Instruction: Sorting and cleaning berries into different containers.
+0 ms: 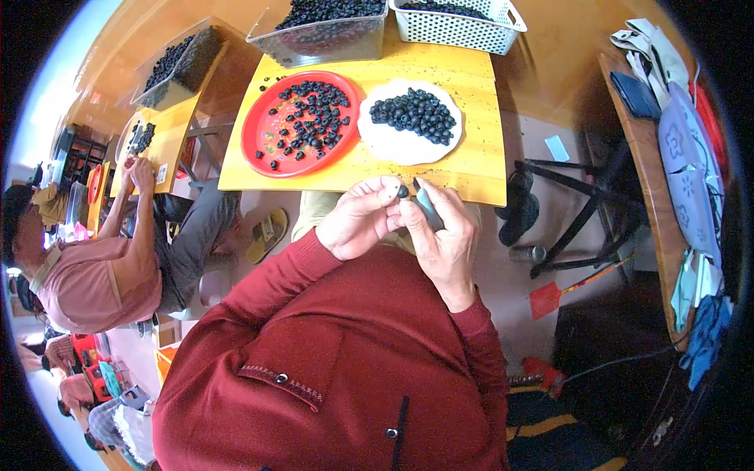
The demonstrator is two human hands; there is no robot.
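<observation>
My left hand [357, 217] pinches a small dark, round, berry-like piece [403, 191] in front of the table's near edge. Close against it, my right hand [445, 239] is closed around a small tool with a grey-blue handle [429, 209]; a short dark tip shows by the piece. Just beyond, a white scalloped plate [397, 151] bears a heap of smooth dark round pieces [416, 114]. To its left, a red round tray [255, 133] holds scattered, rougher dark pieces [314, 118]. Both stand on a yellow tabletop [369, 177].
A clear plastic bin [322, 51] and a white perforated basket [463, 30], both with dark pieces, stand at the far edge. Crumbs dot the table. At left, another person [102, 275] works at a similar table. A wooden bench [640, 157] bearing cloths runs along the right.
</observation>
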